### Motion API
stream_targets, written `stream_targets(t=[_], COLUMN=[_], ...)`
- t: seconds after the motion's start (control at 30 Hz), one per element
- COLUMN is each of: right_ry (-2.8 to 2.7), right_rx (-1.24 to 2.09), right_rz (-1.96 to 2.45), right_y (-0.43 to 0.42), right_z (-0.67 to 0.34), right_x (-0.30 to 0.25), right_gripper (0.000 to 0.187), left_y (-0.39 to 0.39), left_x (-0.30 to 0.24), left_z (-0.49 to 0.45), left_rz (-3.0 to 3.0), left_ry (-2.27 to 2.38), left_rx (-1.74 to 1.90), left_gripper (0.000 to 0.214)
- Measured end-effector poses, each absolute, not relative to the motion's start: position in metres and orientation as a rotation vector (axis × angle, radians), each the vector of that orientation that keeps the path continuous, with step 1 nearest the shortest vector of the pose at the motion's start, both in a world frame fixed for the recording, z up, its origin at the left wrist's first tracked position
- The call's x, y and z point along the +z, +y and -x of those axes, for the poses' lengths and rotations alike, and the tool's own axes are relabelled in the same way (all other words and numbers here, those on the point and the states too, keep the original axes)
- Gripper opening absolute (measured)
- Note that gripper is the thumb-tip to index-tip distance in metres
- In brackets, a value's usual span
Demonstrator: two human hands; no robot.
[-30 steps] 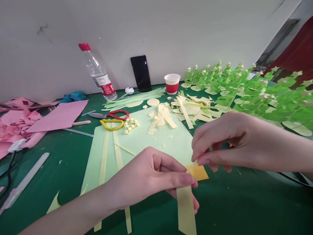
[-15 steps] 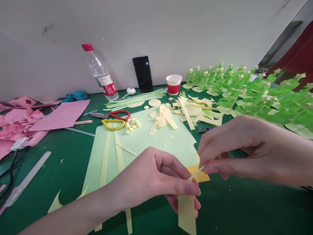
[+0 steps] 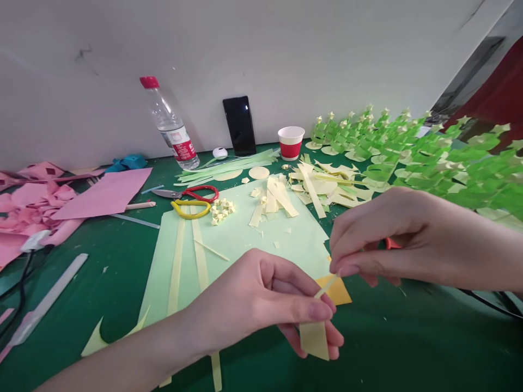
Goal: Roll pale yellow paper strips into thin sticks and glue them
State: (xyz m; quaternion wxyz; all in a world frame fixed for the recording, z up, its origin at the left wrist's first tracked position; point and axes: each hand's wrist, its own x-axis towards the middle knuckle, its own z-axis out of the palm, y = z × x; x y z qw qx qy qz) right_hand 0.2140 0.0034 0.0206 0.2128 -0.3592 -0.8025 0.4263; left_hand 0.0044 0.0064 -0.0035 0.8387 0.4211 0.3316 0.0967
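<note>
Leftmost, scissors point(image 3: 200, 209) lie at nine o'clock on the tabletop point(image 3: 392, 348). Toward five o'clock, the left hand point(image 3: 281, 307) has its grip closed on a pale paper strip point(image 3: 314, 340); a narrow sliver point(image 3: 326, 287), its join with the strip hidden, reaches the right hand point(image 3: 386, 239) at four o'clock, pinched by that grip. Such paper is probably light, pliable and easily torn, best held flat near its end.

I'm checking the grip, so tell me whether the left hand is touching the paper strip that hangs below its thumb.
Touching: the head view shows the left hand pinching the paper strip, with its thumb across the front and fingers behind.
</note>
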Motion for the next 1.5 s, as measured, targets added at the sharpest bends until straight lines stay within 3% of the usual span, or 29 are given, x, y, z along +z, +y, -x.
stream_targets(t=[0.3,0.53,0.8,1.13,1.37,1.5], right_ry=[-2.201,-2.364,-2.283,-2.087,-1.825,-1.876], right_rx=[1.262,0.992,1.051,1.298,1.075,1.225], right_rz=[1.093,1.078,1.148,1.088,1.260,1.191], right_y=[0.005,0.007,0.008,0.009,0.005,-0.001], right_z=[-0.218,-0.216,-0.216,-0.218,-0.207,-0.200], right_x=[0.019,0.020,0.021,0.017,0.015,0.008], right_gripper=[0.013,0.018,0.015,0.006,0.033,0.023], left_y=[0.006,0.005,0.002,0.001,0.000,0.001], left_x=[-0.001,-0.001,-0.001,-0.003,-0.001,-0.003], left_z=[-0.003,-0.007,-0.006,-0.007,-0.006,-0.007], left_rz=[-0.901,-0.888,-0.965,-0.835,-0.895,-0.905], left_ry=[0.673,0.712,0.755,0.685,0.774,0.740], left_rx=[0.198,0.211,0.197,0.308,0.592,0.717], left_gripper=[0.013,0.009,0.016,0.008,0.015,0.012])
